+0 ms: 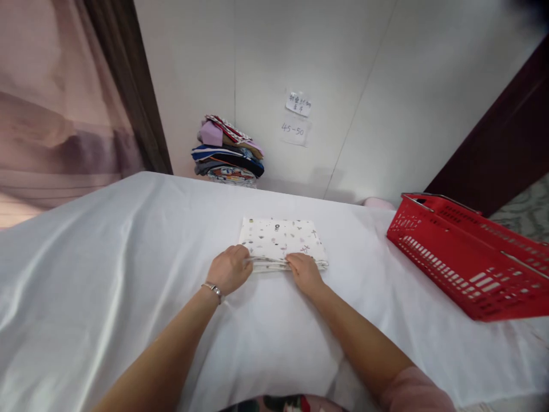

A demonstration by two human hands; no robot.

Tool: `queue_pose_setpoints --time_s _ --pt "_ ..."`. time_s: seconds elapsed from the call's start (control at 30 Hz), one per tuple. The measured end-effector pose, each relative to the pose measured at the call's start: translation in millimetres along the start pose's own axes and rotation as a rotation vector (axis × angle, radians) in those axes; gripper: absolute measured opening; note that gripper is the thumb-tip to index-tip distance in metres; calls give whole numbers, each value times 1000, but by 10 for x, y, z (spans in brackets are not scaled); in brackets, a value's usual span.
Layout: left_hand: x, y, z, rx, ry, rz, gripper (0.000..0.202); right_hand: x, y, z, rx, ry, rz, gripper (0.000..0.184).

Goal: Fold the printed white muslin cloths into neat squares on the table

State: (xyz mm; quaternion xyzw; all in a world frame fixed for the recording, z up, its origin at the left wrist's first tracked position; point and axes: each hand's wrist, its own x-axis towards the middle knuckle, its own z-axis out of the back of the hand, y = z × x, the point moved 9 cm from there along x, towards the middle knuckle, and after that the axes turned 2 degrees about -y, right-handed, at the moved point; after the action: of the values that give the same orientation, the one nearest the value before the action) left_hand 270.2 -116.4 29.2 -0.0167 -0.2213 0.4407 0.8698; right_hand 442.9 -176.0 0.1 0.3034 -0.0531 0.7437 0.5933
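Note:
A folded white cloth with small printed figures [282, 239] lies in the middle of the table, which is covered by a white sheet [107, 274]. My left hand [229, 269] is curled at the cloth's near left edge, fingers gripping the layered edge. A thin bracelet sits on that wrist. My right hand [304, 270] pinches the same near edge a little to the right, fingers closed on the fabric. Both forearms reach in from the bottom of the view.
A red plastic basket [467, 257] stands at the right side of the table. A stack of folded colourful clothes [228, 153] rests at the far edge against the wall. Paper notes [298, 104] are stuck on the wall. A curtain [64, 97] hangs at the left.

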Motion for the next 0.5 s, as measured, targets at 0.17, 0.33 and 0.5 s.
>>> queue_pose_setpoints --time_s 0.17,0.33,0.5 --pt "-25 -191 -72 -79 -65 -209 24 16 27 -15 7 20 37 27" --pt "-4 -150 -231 -121 47 -209 28 -73 -19 111 -25 83 51 31" --pt "16 -133 -229 -153 52 -174 25 -387 -538 406 -125 89 -98 34"
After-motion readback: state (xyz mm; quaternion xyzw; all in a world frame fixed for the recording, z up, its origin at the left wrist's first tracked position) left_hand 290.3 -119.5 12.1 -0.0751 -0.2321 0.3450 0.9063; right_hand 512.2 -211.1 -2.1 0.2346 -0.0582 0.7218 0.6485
